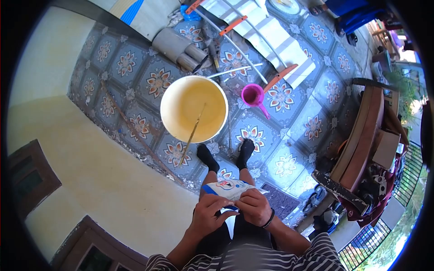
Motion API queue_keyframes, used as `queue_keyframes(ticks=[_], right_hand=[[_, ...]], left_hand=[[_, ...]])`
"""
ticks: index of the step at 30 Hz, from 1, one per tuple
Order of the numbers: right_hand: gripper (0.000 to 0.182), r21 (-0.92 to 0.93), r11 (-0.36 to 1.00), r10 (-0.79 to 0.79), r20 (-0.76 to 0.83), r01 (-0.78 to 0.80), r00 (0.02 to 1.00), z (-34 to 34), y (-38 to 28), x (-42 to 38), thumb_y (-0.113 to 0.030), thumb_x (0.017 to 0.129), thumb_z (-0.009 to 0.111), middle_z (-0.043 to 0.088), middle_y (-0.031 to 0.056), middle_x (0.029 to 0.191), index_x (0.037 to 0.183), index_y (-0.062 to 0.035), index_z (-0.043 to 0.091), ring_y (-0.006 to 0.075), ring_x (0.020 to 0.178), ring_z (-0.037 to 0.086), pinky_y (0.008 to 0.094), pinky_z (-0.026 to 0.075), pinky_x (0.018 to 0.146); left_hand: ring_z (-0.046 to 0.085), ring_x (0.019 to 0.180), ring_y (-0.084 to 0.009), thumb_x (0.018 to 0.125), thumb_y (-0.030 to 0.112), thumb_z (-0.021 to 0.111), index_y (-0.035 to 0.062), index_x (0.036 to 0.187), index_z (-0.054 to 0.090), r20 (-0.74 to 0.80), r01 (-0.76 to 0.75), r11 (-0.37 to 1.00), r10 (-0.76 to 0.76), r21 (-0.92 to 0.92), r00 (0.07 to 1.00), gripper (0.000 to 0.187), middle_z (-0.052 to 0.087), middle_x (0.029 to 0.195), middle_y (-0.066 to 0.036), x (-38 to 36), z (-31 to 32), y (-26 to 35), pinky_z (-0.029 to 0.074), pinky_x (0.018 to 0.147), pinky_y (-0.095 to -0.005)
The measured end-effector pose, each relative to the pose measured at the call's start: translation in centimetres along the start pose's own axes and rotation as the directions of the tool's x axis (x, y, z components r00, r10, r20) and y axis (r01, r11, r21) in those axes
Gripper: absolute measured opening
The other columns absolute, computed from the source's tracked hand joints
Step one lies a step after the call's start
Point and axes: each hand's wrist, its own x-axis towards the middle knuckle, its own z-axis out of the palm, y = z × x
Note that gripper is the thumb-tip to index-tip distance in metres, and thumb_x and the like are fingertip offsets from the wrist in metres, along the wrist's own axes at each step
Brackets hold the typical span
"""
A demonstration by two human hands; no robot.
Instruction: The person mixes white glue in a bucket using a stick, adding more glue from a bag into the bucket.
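Close to my lap, a white plastic packet (233, 189) with blue edges and printed marks is gripped at its near edge by both hands. My left hand (210, 214) pinches that edge with thumb and fingers. My right hand (254, 207), with a dark band at the wrist, is closed on it just alongside. The packet's contents are hidden. Past my feet stands a large white bucket (166, 108) holding yellowish liquid or paint. A thin stick (193, 131) leans in it and over its near rim. A pink dipper (251, 95) with a handle sits right of the bucket.
Behind the bucket lie grey cylinders (174, 45) and a metal frame with orange end pieces (233, 25). A yellow wall (108, 149) runs along the left. At right stands a brown wooden bench (359, 144) piled with things. Another person's blue clothing (352, 13) shows at top right.
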Motion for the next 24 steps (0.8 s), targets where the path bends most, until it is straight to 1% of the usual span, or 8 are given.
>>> queue_keyframes(ticks=[6, 12, 13, 15, 17, 19, 22, 24], right_hand=[[0.029, 0.002, 0.999, 0.055, 0.021, -0.055, 0.998, 0.1, -1.7, 0.4, 0.005, 0.062, 0.067, 0.064, 0.0117, 0.078, 0.091, 0.0011, 0.066, 0.0276, 0.076, 0.065, 0.0363, 0.053, 0.069], [0.022, 0.213, 0.942, 0.222, 0.186, -0.260, 0.957, 2.0, -1.5, 2.9, 0.003, 0.073, 0.066, 0.066, 0.0161, 0.081, 0.095, -0.0004, 0.067, 0.0307, 0.073, 0.066, 0.0380, 0.053, 0.067], [0.020, 0.121, 0.947, 0.270, 0.196, -0.297, 0.943, 3.0, -0.5, 4.2, -0.001, 0.078, 0.065, 0.066, 0.0167, 0.082, 0.098, -0.0013, 0.068, 0.0319, 0.070, 0.066, 0.0398, 0.052, 0.065], [0.044, -0.047, 0.929, 0.370, 0.136, -0.367, 0.919, 7.6, 2.8, 7.9, -0.008, 0.081, 0.065, 0.061, 0.0149, 0.084, 0.125, -0.0091, 0.058, 0.0325, 0.076, 0.065, 0.0430, 0.052, 0.069], [0.055, -0.261, 0.888, 0.445, 0.292, -0.378, 0.847, 11.8, 5.2, 11.8, -0.010, 0.082, 0.065, 0.058, 0.0145, 0.093, 0.135, -0.0173, 0.052, 0.0332, 0.083, 0.064, 0.0441, 0.053, 0.072], [0.054, -0.420, 0.848, 0.510, 0.475, -0.324, 0.718, 16.0, 6.5, 14.7, -0.012, 0.084, 0.063, 0.057, 0.0150, 0.102, 0.136, -0.0214, 0.052, 0.0338, 0.087, 0.064, 0.0447, 0.054, 0.073], [0.042, -0.500, 0.833, 0.462, 0.393, -0.237, 0.795, 23.9, 10.9, 14.0, -0.022, 0.085, 0.066, 0.057, 0.0127, 0.102, 0.126, -0.0210, 0.056, 0.0326, 0.087, 0.065, 0.0470, 0.054, 0.071], [0.030, -0.522, 0.828, 0.379, 0.256, -0.203, 0.889, 24.9, 12.2, 14.2, -0.019, 0.089, 0.059, 0.059, 0.0118, 0.093, 0.117, -0.0106, 0.058, 0.0294, 0.080, 0.066, 0.0411, 0.056, 0.064]], left_hand=[[0.066, 0.086, -0.0266, 0.070, 0.013, 0.082, 0.0013, 0.093, 0.069, 0.115, -0.085, 0.996, 0.087, -0.029, 0.990, 0.029, 0.069, 0.091, -0.011, -0.4, -0.8, -1.9, 0.052, 0.076, -0.0372], [0.066, 0.083, -0.0283, 0.070, 0.003, 0.076, 0.0007, 0.092, 0.070, 0.170, -0.040, 0.999, 0.044, -0.025, 0.984, 0.023, 0.070, 0.088, -0.013, -2.8, -3.3, -5.0, 0.052, 0.075, -0.0383], [0.066, 0.083, -0.0283, 0.069, 0.001, 0.075, 0.0010, 0.091, 0.070, 0.164, -0.038, 0.999, 0.041, -0.018, 0.986, 0.023, 0.070, 0.087, -0.012, -3.4, -3.8, -5.9, 0.052, 0.075, -0.0384], [0.066, 0.081, -0.0282, 0.068, 0.000, 0.074, 0.0019, 0.089, 0.070, 0.145, 0.027, 0.999, -0.030, 0.021, 0.989, 0.022, 0.070, 0.086, -0.012, -5.0, -4.7, -7.8, 0.052, 0.074, -0.0383], [0.066, 0.075, -0.0291, 0.065, -0.001, 0.077, 0.0020, 0.081, 0.071, 0.087, 0.094, 0.993, -0.101, 0.077, 0.991, 0.017, 0.069, 0.079, -0.013, -5.8, -5.6, -9.3, 0.053, 0.074, -0.0383], [0.066, 0.072, -0.0293, 0.066, 0.002, 0.079, 0.0025, 0.081, 0.071, -0.006, 0.099, 0.990, -0.099, 0.096, 0.995, 0.017, 0.069, 0.077, -0.013, -6.6, -6.6, -10.9, 0.053, 0.076, -0.0396], [0.065, 0.067, -0.0289, 0.068, 0.005, 0.082, 0.0039, 0.079, 0.071, -0.086, 0.141, 0.985, -0.132, 0.101, 0.987, 0.015, 0.068, 0.074, -0.012, -7.8, -8.3, -12.1, 0.053, 0.080, -0.0419], [0.066, 0.070, -0.0280, 0.071, 0.004, 0.079, 0.0054, 0.079, 0.071, -0.093, 0.182, 0.979, -0.174, 0.090, 0.980, 0.011, 0.069, 0.076, -0.011, -8.0, -9.5, -12.2, 0.053, 0.081, -0.0415]])
